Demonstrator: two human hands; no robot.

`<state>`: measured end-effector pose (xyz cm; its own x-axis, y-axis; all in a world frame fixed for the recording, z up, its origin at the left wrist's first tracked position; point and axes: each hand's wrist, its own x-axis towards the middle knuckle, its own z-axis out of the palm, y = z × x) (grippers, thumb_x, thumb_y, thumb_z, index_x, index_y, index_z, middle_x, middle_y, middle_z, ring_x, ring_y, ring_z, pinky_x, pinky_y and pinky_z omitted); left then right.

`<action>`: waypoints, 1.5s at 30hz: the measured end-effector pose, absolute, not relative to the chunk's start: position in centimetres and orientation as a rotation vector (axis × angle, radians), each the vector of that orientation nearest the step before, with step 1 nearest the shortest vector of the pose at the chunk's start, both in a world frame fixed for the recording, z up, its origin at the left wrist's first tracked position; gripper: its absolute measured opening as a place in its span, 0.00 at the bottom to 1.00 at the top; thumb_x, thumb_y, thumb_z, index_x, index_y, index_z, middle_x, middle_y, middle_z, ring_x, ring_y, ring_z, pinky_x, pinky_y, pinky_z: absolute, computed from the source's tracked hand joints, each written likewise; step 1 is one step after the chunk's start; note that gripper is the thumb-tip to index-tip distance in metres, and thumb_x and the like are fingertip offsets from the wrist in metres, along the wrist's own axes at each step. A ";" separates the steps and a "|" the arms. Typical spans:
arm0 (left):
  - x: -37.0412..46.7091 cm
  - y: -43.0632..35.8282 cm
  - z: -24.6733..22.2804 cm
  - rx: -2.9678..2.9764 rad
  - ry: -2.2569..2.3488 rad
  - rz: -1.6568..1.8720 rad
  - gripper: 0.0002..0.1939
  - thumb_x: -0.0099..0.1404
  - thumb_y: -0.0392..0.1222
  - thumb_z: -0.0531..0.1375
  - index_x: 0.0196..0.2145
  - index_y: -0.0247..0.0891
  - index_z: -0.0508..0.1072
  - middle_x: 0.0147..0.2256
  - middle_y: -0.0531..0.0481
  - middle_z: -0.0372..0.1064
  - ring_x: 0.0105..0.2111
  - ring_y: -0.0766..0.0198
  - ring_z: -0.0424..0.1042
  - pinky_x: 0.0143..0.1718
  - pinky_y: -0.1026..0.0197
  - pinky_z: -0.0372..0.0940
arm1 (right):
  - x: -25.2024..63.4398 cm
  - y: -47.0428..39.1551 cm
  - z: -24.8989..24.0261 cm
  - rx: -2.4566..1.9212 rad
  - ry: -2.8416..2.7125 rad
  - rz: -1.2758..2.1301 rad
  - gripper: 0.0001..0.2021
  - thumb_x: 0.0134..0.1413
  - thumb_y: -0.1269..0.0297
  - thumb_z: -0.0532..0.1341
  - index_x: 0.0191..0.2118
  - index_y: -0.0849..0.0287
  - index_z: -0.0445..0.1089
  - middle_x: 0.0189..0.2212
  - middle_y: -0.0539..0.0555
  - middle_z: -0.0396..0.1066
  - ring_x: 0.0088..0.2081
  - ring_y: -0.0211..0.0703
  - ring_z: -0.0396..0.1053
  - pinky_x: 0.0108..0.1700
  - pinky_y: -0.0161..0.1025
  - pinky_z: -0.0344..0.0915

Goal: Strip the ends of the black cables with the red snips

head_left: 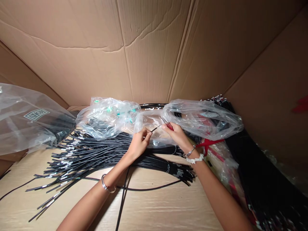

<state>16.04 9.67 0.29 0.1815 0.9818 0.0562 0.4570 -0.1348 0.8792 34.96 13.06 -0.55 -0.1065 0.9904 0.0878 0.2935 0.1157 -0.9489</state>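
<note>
Wire (155, 129): pinching it in left hand (139, 141) with fingers together, and clamping fingers of right hand (178, 134) on red tool (169, 127). Maybe risking dropping it by pulling too hard.

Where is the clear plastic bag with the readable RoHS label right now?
In the head view, the RoHS bag is at the left edge, beside the left ends of the black cables and well left of the person's left hand.
</note>
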 end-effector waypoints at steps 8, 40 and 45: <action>15.9 10.0 0.1 1.528 1.365 1.014 0.16 0.65 0.54 0.56 0.32 0.37 0.68 0.19 0.57 0.62 0.19 0.68 0.61 0.23 0.66 0.57 | 34.8 12.6 -0.7 -1.457 -1.885 0.676 0.19 0.62 0.48 0.51 0.28 0.55 0.64 0.24 0.49 0.66 0.26 0.39 0.60 0.31 0.35 0.53; 16.4 9.6 -0.5 1.580 1.198 1.109 0.14 0.66 0.50 0.57 0.32 0.36 0.69 0.21 0.58 0.60 0.19 0.71 0.59 0.23 0.68 0.56 | 34.5 12.4 -1.4 -1.476 -2.000 0.449 0.17 0.64 0.51 0.52 0.32 0.56 0.69 0.26 0.51 0.71 0.29 0.42 0.67 0.32 0.35 0.53; 16.5 9.6 -0.7 1.610 1.232 1.092 0.13 0.66 0.49 0.56 0.32 0.35 0.69 0.21 0.57 0.61 0.19 0.71 0.60 0.23 0.68 0.57 | 34.6 12.5 -1.7 -1.519 -2.021 0.391 0.17 0.64 0.51 0.52 0.32 0.56 0.69 0.26 0.52 0.72 0.29 0.43 0.67 0.31 0.36 0.51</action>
<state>16.46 9.62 -0.69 0.1475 0.9769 0.1547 0.2709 -0.1903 0.9436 34.57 12.49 -1.68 -0.1881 0.9449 0.2681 0.7766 0.3101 -0.5484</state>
